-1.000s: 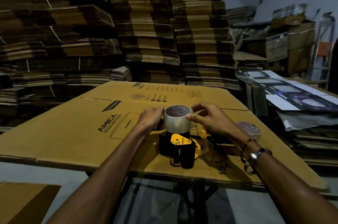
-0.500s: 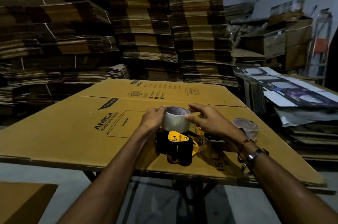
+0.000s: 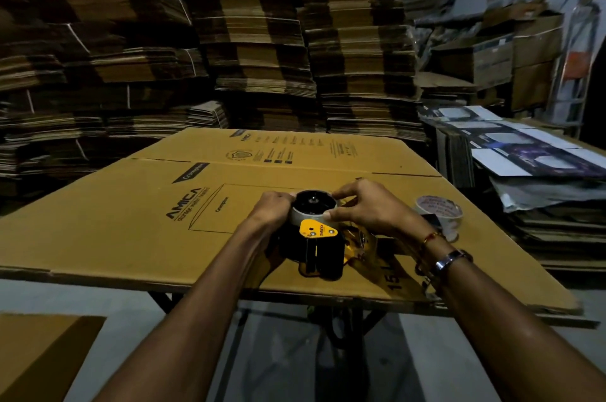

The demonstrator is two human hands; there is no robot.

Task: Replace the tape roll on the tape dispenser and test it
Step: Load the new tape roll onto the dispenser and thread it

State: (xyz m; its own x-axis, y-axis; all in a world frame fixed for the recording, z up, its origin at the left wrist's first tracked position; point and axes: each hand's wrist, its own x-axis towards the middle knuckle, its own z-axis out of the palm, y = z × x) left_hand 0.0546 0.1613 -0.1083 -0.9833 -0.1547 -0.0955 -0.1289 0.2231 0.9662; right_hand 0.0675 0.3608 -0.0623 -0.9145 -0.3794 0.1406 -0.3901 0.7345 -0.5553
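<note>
Head view shows our left hand (image 3: 273, 206) and right hand (image 3: 367, 205) closed around the one clear tape roll (image 3: 306, 217), fingers curled against its left side and fingertips (image 3: 331, 214) pinching its right rim. We see the roll seated over the black hub (image 3: 313, 201) of the single yellow and black tape dispenser (image 3: 319, 246), which lies on its side near the front edge of the table, a little right of its middle.

We work on a large flattened cardboard sheet (image 3: 131, 221) printed with AMICA lettering, which covers the whole tabletop; only the dark frame (image 3: 344, 329) shows beneath the front edge. We count a second roll (image 3: 439, 209), standing flat near the right edge of the table, just beyond our right wrist, so two rolls in all. We wear a watch (image 3: 451, 259) and a thin bangle (image 3: 431, 236) on that wrist.

Around us the room is dim. We see tall stacks of flattened cartons (image 3: 262, 41) filling the wall beyond the far edge, a lower pile topped with printed sheets (image 3: 524, 152) off the right edge, and one more carton piece (image 3: 39, 355) on the pale floor at lower left. Our hands hide much of the roll's sides and the front of the dispenser.
</note>
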